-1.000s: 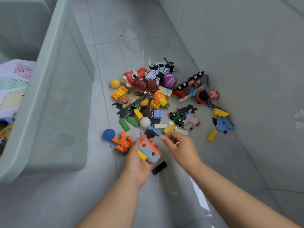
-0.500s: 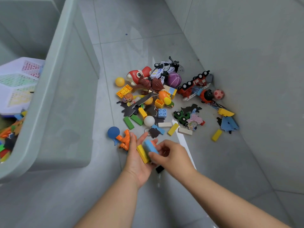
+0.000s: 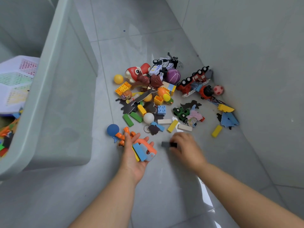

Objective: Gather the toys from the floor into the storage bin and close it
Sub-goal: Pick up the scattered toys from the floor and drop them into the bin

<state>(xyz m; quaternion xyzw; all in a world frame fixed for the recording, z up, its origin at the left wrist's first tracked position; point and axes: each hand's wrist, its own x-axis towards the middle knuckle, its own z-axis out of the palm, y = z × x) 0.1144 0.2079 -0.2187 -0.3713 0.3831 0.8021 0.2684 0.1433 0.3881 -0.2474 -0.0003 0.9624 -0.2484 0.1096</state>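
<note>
A pile of toys [image 3: 158, 99] lies on the grey floor in the corner: blocks, balls, cars, a red fire truck [image 3: 194, 81]. My left hand [image 3: 130, 163] is palm up with its fingers stretched out, and it carries a blue block, a yellow block and an orange-and-blue toy [image 3: 144, 150]. Under its fingertips lies an orange figure [image 3: 121, 136]. My right hand [image 3: 187, 148], blurred, pinches a small black block [image 3: 166, 144] just above the floor, right of the left hand. The pale green storage bin [image 3: 54, 96] stands open on the left with toys inside.
A wall [image 3: 246, 46] closes off the right side behind the pile. A white perforated basket [image 3: 14, 79] and colourful pieces lie inside the bin. A blue ball [image 3: 113, 130] sits near the bin's corner. Bare floor tiles lie in front of me.
My right hand left the toys in my left palm, moved right and picked the black block up off the floor. My left hand's fingers opened out flat.
</note>
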